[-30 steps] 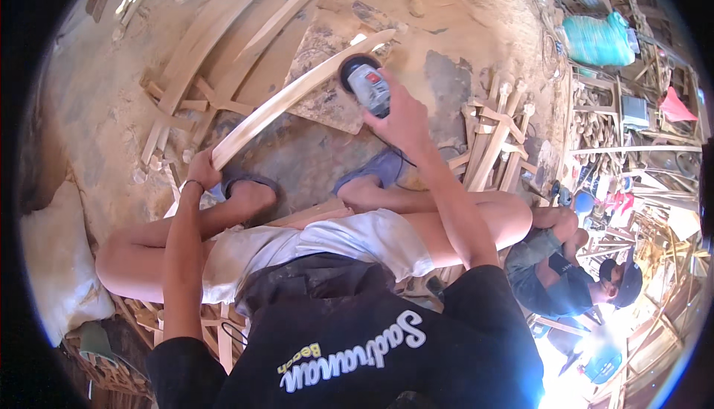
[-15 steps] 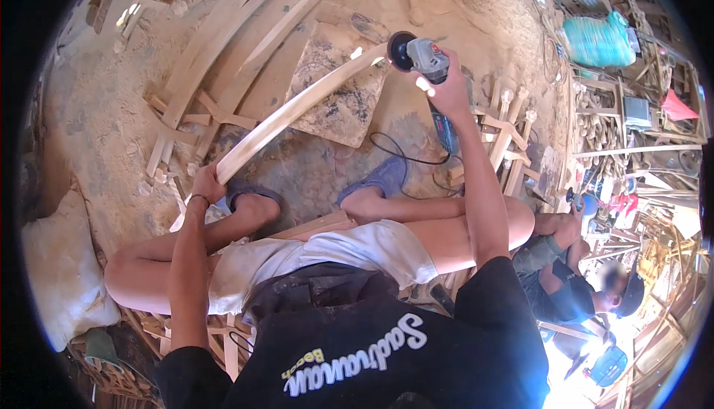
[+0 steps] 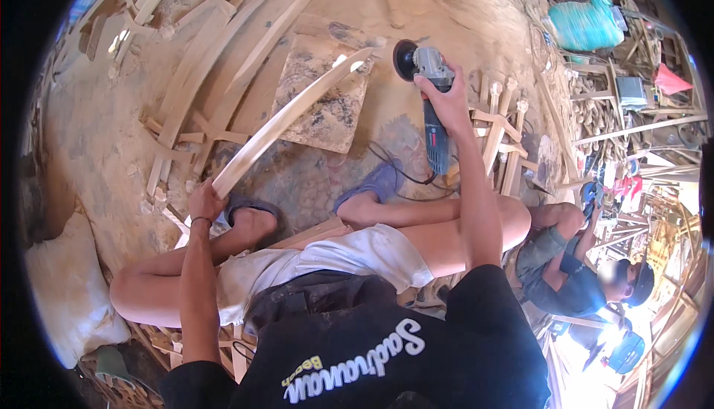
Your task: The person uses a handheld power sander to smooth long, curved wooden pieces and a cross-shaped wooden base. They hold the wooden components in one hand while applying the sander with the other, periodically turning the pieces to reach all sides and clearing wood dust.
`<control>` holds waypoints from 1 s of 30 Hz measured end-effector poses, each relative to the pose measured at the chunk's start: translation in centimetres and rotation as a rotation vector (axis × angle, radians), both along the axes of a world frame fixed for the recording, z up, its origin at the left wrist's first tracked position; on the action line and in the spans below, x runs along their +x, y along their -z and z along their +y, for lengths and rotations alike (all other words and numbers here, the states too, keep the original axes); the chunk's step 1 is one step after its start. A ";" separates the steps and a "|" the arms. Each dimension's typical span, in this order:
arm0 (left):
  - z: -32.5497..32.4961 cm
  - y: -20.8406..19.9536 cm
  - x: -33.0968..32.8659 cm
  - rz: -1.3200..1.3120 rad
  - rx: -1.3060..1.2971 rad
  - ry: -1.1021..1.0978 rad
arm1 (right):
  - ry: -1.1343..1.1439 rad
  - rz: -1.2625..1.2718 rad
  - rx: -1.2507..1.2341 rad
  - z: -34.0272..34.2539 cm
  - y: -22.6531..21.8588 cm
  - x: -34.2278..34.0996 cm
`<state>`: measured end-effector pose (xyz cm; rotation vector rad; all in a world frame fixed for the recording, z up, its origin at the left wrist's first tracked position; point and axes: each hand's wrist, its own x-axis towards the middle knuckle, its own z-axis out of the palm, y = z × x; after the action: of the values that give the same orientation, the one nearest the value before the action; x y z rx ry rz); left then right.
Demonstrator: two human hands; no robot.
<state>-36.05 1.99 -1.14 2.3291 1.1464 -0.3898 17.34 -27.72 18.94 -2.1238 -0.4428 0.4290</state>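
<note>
My left hand (image 3: pixel 207 202) is closed around the near end of a long, curved strip of pale wood (image 3: pixel 286 120). The strip slants up and to the right, its far end above a dusty square board (image 3: pixel 320 93) on the ground. In my right hand (image 3: pixel 448 102) is an angle grinder (image 3: pixel 436 130) with a grey head and a blue-black body, the fingers wrapped round it just below the head. Its round dark disc (image 3: pixel 405 60) points left, apart from the strip's far end. A dark cord runs from the grinder's lower end toward my feet.
Curved wooden pieces (image 3: pixel 195 74) lie at the far left, and jointed wooden parts (image 3: pixel 500 134) stand to the right of the grinder. A co-worker (image 3: pixel 576 271) sits at the right, holding a tool. A white sack (image 3: pixel 71 290) rests at the lower left.
The grinder's disc has come off the strip's far end, and the grinder has turned more upright. The strip has swung slightly, its far end shifting left and down.
</note>
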 end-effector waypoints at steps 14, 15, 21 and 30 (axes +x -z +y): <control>-3.7 1.4 9.4 -0.332 0.129 -0.027 | -0.012 -0.058 -0.139 -0.9 -3.5 -1.5; -4.3 1.8 9.3 -0.359 0.295 -0.008 | -0.011 -0.057 -0.143 -0.9 -3.4 -1.0; -5.2 2.8 8.8 -0.311 0.298 -0.080 | -0.124 -0.006 -0.238 0.8 -5.1 0.0; -5.6 2.6 9.1 -0.492 0.471 -0.030 | -0.443 0.057 -0.424 4.1 -5.2 3.6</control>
<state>-26.98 -3.60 -3.74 2.5790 1.0998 0.4970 20.93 -23.60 24.10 -2.4054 -0.8563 0.8984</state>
